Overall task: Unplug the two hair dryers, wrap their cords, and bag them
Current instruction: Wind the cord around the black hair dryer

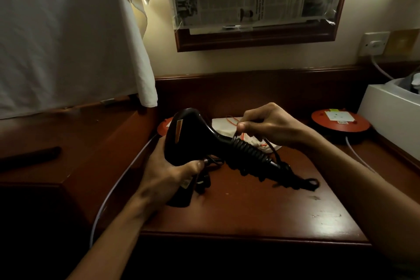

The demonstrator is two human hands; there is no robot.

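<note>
A black hair dryer (191, 136) is held above the dark wooden table (261, 207). My left hand (166, 175) grips its body from below. Its black cord (247, 150) is coiled in several turns round the handle. My right hand (268, 125) pinches the cord just above the coils. The cord's loose end (302, 183) trails onto the table at the right. A white bag with an orange drawstring (229, 126) lies behind the dryer, partly hidden. A dark object (200, 185), possibly a plug or the second dryer, lies under my left hand, mostly hidden.
A red round extension reel (341, 124) sits at the back right, its white cable (356, 154) running forward. A white box (391, 109) stands at the far right below a wall socket (373, 43). Another white cable (118, 184) runs off the table's left edge. White cloth (68, 36) hangs at the left.
</note>
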